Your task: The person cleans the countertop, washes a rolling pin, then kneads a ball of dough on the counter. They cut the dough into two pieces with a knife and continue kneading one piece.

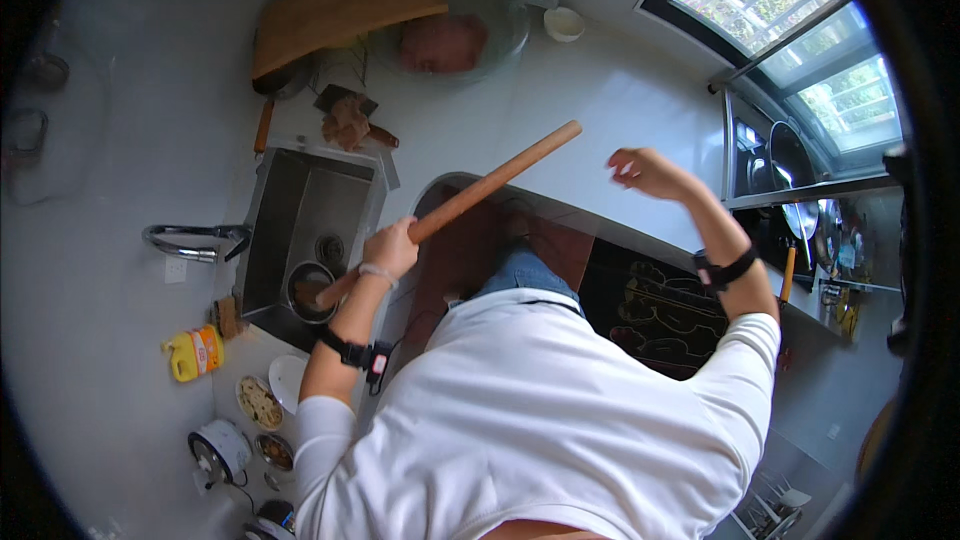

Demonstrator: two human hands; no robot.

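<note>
My left hand (391, 249) is closed around a long wooden rolling pin (495, 178). The pin slants from above the sink up to the right, past the counter's curved edge. Its lower end appears over a round metal pot (311, 292) standing in the stainless-steel sink (341, 195); whether they touch I cannot tell. Away from the pin's far end, my right hand (643, 171) hangs over the white counter (622, 90). Its fingers are loosely bent and apart, with nothing seen in them.
A chrome faucet (199, 240) reaches toward the sink. Behind it lie a crumpled brown cloth-like item (347, 122) and a wooden board (352, 11). Reddish meat (444, 43) sits in a clear container. A yellow jug (193, 352), plates of food (259, 403) and a rice cooker (220, 450) stand left.
</note>
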